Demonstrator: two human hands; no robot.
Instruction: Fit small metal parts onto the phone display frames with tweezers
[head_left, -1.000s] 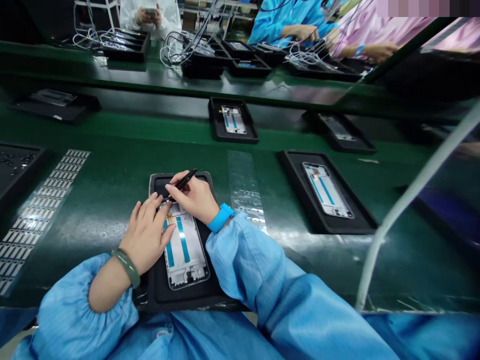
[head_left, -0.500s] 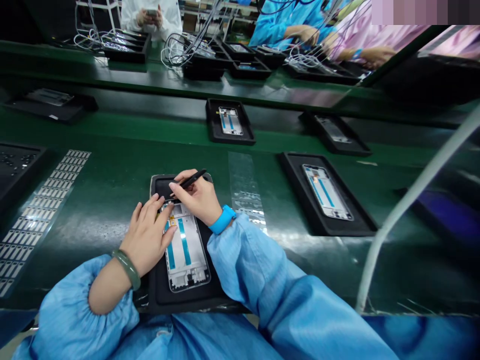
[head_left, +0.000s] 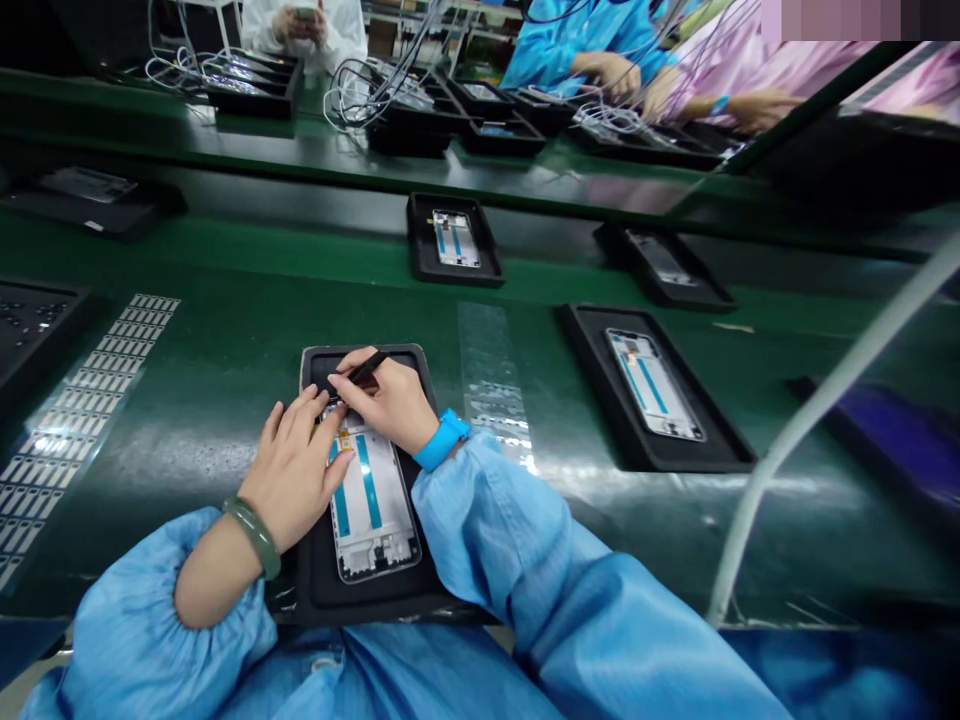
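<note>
A silver phone frame (head_left: pixel 390 490) with two blue strips lies in a black tray (head_left: pixel 319 575) right before me. My left hand (head_left: pixel 300 450) rests on the frame's upper left part, fingers stretched out and thumb apart. Close beside it, my right hand (head_left: pixel 390 405) is closed around slim black tweezers (head_left: pixel 367 369), held like a pen. The tweezers point down at the frame's top end. Their tips, and the spot they reach, are hidden by my fingers. A small gold-coloured flex cable (head_left: pixel 345 440) shows by my left fingertips.
To the right, another tray (head_left: pixel 592 400) holds a similar frame (head_left: pixel 656 385). Further trays (head_left: pixel 420 265) stand along the green belt. A sheet of labels (head_left: pixel 97 400) and a tray of small parts (head_left: pixel 45 330) are left. A pale cable (head_left: pixel 757 480) crosses the right side. Co-workers' hands (head_left: pixel 611 75) show behind.
My right hand has shifted slightly to the left and the tweezers now stand a little lower at their back end. My left hand stays on the frame.
</note>
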